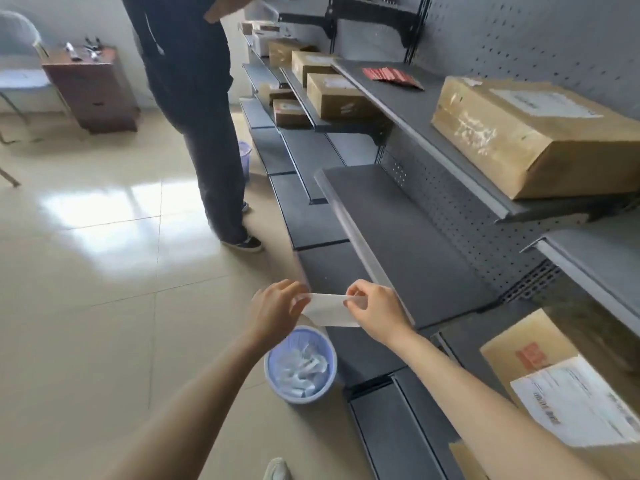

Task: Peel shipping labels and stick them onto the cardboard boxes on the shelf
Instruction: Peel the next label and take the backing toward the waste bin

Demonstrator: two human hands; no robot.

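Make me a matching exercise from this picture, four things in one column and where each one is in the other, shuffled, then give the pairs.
Things:
1. label
2. bin
3. red packets
4. big box

Places:
A. on the floor, below the hands
B. on the upper shelf, far end, flat
C. held between left hand and right hand
D. on the upper shelf, near end

Pairs: 1-C, 2-A, 3-B, 4-D
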